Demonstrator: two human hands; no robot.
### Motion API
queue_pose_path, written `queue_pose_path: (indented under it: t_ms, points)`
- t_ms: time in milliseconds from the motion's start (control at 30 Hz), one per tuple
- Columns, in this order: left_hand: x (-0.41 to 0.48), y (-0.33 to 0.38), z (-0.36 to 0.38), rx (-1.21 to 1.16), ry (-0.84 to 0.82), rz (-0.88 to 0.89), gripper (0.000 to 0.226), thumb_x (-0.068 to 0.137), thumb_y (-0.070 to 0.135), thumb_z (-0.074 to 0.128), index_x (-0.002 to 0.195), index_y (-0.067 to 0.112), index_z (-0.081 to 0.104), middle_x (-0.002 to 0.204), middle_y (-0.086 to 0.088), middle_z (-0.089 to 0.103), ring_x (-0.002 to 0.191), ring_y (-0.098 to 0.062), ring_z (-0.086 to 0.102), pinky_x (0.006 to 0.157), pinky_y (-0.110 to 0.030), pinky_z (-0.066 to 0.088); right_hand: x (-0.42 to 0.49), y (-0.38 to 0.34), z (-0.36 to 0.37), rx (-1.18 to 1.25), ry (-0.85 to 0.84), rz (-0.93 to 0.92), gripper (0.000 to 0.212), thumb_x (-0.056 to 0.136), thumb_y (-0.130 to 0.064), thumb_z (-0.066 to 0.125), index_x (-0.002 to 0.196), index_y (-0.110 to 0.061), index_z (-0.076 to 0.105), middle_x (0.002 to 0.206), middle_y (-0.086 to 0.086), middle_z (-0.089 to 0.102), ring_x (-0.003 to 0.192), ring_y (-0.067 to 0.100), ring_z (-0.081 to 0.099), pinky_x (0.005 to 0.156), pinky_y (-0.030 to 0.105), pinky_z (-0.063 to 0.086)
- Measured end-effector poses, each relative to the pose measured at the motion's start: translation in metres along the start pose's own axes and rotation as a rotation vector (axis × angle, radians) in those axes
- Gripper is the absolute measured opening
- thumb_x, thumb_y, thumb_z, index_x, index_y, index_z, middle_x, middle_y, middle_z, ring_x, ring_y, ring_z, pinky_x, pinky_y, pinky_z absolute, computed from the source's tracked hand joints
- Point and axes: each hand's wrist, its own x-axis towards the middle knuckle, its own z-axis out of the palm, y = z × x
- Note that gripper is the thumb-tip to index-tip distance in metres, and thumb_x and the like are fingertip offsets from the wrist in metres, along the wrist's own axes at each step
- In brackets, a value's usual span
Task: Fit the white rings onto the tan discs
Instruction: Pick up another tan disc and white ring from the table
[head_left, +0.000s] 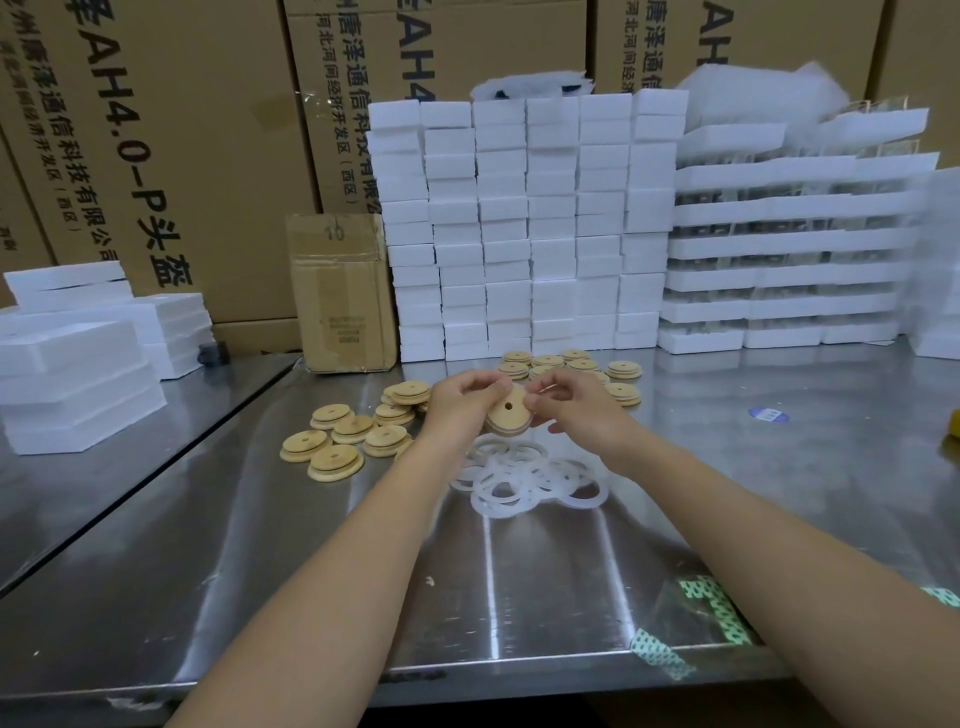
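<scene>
Left hand (462, 401): raised above the table, fingers curled, gripping the left rim of the held disc, thumb and fingertips close to its top edge
Right hand (574, 402): fingers curled, thumb and forefinger pinching the upper right rim of the same disc; the other fingers are bent below it, and what they touch cannot be told
Held disc (508, 415): tan and round with a small hole at its centre, tilted so its flat face turns toward the camera, held between the two hands above the table; a paler band runs along its lower edge, and whether that is a ring seated there cannot be told
White rings (524, 475): a loose, overlapping heap lying flat on the table, just nearer the person than the held disc, between the two forearms
Left group of tan discs (353, 431): lying flat to the left of the left hand, several stacked on one another
Far group of tan discs (571, 364): beyond the hands, near the foot of the white boxes, partly hidden by the fingers
Table (311, 571): bright steel, bearing everything above
White boxes (530, 223): stacked in tall columns along the back of the table
Small carton (340, 291): upright, just left of the white boxes
Foam slabs (78, 358): piled at the far left, well apart from the hands
</scene>
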Motion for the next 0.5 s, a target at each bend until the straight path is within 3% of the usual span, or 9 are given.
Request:
queue_pose_path:
  t_ms: [67, 200, 267, 400, 500]
  points:
    - [-0.0004, -0.0003, 0.0021, -0.001, -0.004, 0.007, 0.008, 0.097, 0.009, 0.078, 0.101, 0.015, 0.077, 0.112, -0.014, 0.079, 0.103, -0.028, 0.076, 0.094, -0.042, 0.063, 0.0017, 0.0002, -0.0035, 0.036, 0.066, -0.012, 0.002, 0.100, -0.013, 0.071, 0.100, -0.012, 0.070, 0.090, 0.006, 0.075, 0.079, 0.014, 0.070, 0.072, 0.025, 0.053]
    - [-0.0014, -0.0037, 0.0062, 0.103, -0.010, -0.015, 0.007, 0.096, 0.013, 0.081, 0.100, 0.015, 0.076, 0.108, -0.013, 0.081, 0.098, -0.030, 0.080, 0.083, -0.039, 0.066, 0.0048, 0.0015, -0.0072, 0.098, 0.152, -0.002, 0.004, 0.099, -0.006, 0.069, 0.098, -0.009, 0.068, 0.089, 0.003, 0.070, 0.077, 0.011, 0.066, 0.061, 0.017, 0.054]
    - [-0.0012, -0.0057, 0.0052, 0.141, -0.016, -0.064, 0.007, 0.095, 0.012, 0.081, 0.100, 0.013, 0.076, 0.108, -0.010, 0.081, 0.092, -0.027, 0.081, 0.079, -0.039, 0.064, 0.0060, 0.0025, -0.0061, 0.111, 0.186, 0.006, 0.002, 0.100, -0.003, 0.068, 0.101, -0.005, 0.068, 0.090, 0.005, 0.069, 0.078, 0.014, 0.066, 0.061, 0.018, 0.056]
    - [-0.0011, -0.0059, 0.0032, 0.176, -0.044, -0.141, 0.019, 0.097, 0.016, 0.079, 0.110, 0.002, 0.077, 0.111, -0.008, 0.080, 0.089, -0.023, 0.082, 0.093, -0.047, 0.063, 0.0061, 0.0033, -0.0045, 0.123, 0.191, -0.004, 0.004, 0.100, -0.002, 0.067, 0.098, -0.005, 0.067, 0.084, 0.006, 0.068, 0.071, 0.016, 0.065, 0.063, 0.024, 0.059]
    - [-0.0012, -0.0024, 0.0033, 0.156, -0.032, -0.174, 0.022, 0.100, 0.020, 0.076, 0.114, 0.004, 0.076, 0.111, -0.007, 0.081, 0.088, -0.016, 0.081, 0.087, -0.038, 0.062, 0.0058, 0.0014, -0.0052, 0.124, 0.171, -0.025, 0.006, 0.100, -0.007, 0.069, 0.096, -0.011, 0.066, 0.090, 0.005, 0.068, 0.079, 0.015, 0.066, 0.066, 0.027, 0.059]
